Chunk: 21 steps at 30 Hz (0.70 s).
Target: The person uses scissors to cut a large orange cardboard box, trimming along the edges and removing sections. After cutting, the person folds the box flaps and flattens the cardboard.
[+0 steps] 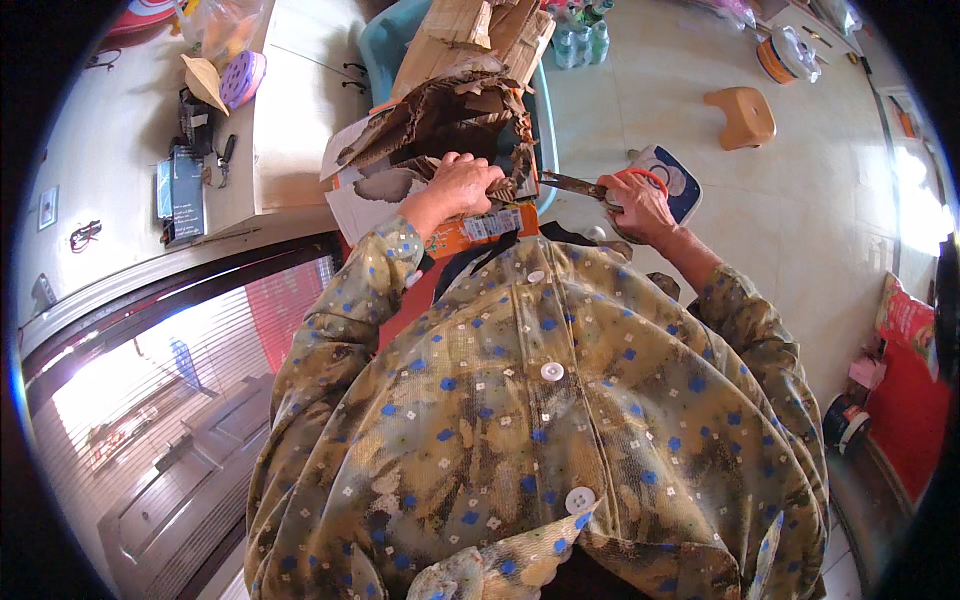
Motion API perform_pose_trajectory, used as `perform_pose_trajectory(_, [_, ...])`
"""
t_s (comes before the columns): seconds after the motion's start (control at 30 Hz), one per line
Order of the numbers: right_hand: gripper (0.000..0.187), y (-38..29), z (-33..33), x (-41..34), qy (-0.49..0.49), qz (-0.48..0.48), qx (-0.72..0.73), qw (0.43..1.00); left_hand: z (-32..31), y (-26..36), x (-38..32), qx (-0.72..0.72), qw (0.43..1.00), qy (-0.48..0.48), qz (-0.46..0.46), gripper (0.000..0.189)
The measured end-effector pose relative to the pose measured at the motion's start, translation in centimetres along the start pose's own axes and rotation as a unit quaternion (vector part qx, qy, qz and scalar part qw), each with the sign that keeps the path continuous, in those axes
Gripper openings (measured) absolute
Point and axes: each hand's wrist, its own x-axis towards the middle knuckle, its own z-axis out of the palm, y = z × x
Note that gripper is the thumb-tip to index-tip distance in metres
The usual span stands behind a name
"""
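Note:
My left hand (459, 184) grips the near, ragged edge of a torn cardboard box (420, 127). Its brown inner layers are shredded, and parts of the outside are white and orange. An orange side panel (480, 229) with a printed label faces me, below that hand. My right hand (641, 206) holds a pair of scissors (576, 185) by the orange handles. The blades point left towards the box and stand slightly apart, with the tips close to its right side. Flattened cardboard pieces (442, 45) stick up behind the box in a light blue plastic tub (379, 41).
On the left, a white cabinet (296, 112) carries a blue box (180, 195) and a purple round container (242, 79). Right of the tub lie a dark blue-and-white bathroom scale (679, 180), bottles (583, 45) and an orange-tan stool (742, 118) on the tiled floor.

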Motion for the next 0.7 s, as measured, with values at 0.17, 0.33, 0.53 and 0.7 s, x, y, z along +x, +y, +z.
perform_pose_trajectory(0.17, [0.044, -1.0, -0.3, -0.5, -0.012, 0.053, 0.007, 0.998, 0.5, 1.1, 1.6, -0.089, 0.993, 0.014, -0.070, 0.053])
perform_pose_trajectory(0.33, [0.043, -2.5, 0.3, -0.4, -0.006, 0.082, 0.018, 0.996, 2.1, 0.7, 2.1, -0.143, 0.982, 0.037, -0.121, 0.053])
perform_pose_trajectory(0.53, [0.044, -3.0, 0.8, -0.7, -0.005, 0.110, 0.020, 0.994, 3.3, -0.6, 4.1, -0.313, 0.934, 0.028, -0.170, 0.040])
perform_pose_trajectory(0.7, [0.045, -5.1, 2.2, -0.6, 0.019, 0.114, 0.019, 0.993, 4.0, -0.6, 2.5, -0.263, 0.944, 0.108, -0.166, 0.038])
